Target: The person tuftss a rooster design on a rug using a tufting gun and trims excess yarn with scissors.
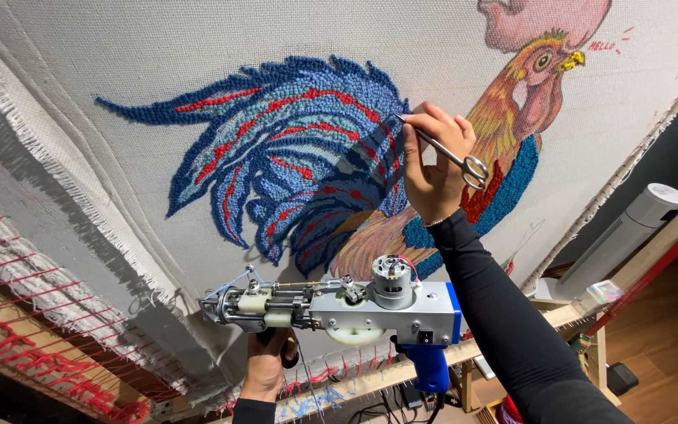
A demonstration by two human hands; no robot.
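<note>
A pale tufting cloth (119, 55) stretched on a wooden frame (370, 378) bears a rooster picture. Its tail (292, 149) is tufted in blue and red yarn; the head and body are coloured outlines. My right hand (433, 177) holds small silver scissors (453, 155), whose tips touch the right edge of the blue tail. My left hand (266, 367), low in the view, grips the black front handle of a tufting gun (339, 305). The gun is silver and blue, lies level below the tail, and its needle end points left.
Frayed cloth edges and red yarn strands (17, 349) run along the frame at the lower left. A white tower-shaped appliance (629, 228) stands on the wooden floor (668, 361) to the right. Cables hang under the frame's bottom bar.
</note>
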